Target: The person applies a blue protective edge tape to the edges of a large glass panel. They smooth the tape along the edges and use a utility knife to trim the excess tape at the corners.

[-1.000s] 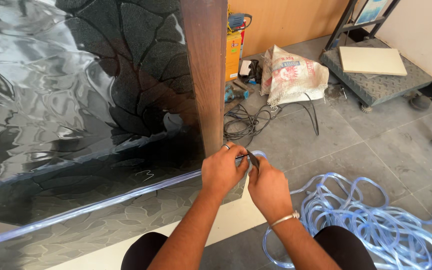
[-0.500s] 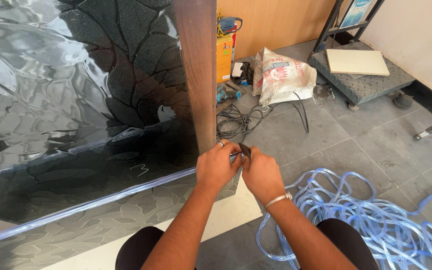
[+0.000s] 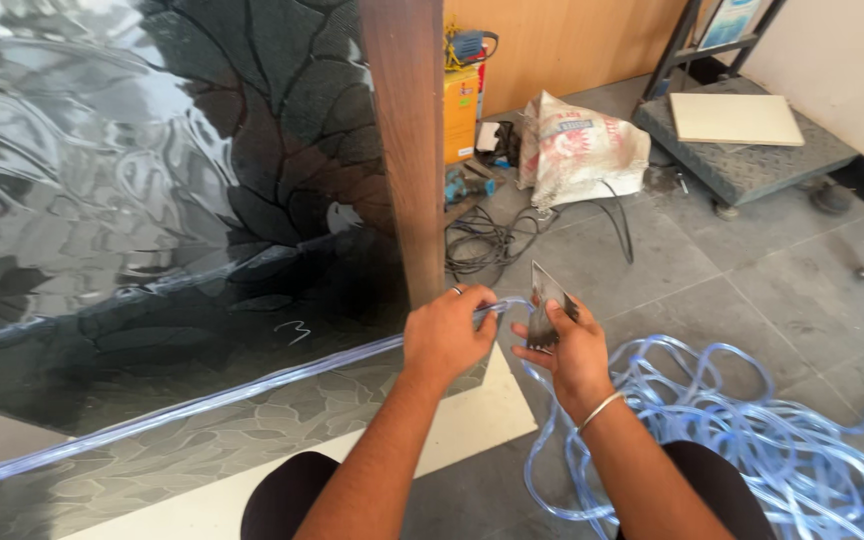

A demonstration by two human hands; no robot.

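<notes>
A person crouches over a grey tiled floor (image 3: pixel 752 290), seen from above, with both bare arms reaching forward. The left hand (image 3: pixel 447 335) has its fingers curled tight around the end of a clear bluish plastic tube (image 3: pixel 202 408), holding it at the corner of a large dark patterned glass panel (image 3: pixel 152 200). The tube runs along the panel's lower edge, apparently serving as edge trim. The right hand (image 3: pixel 567 345), a thin bangle on its wrist, pinches one small flat metal blade (image 3: pixel 544 305) between thumb and fingers. The blade stands upright just beside the tube end, seemingly placed to cut it there. One upright wooden post (image 3: pixel 407 140) rises behind the hands at the panel's edge. To the right of the knees, the rest of the tube lies in one loose tangled heap (image 3: pixel 752 430) of many loops on the floor. Farther back lie one white printed sack (image 3: pixel 582 150), a tangle of black cable (image 3: pixel 492 240), one yellow box (image 3: pixel 460 110), and one low metal platform trolley (image 3: pixel 752 150) carrying a single pale flat board (image 3: pixel 737 118).
</notes>
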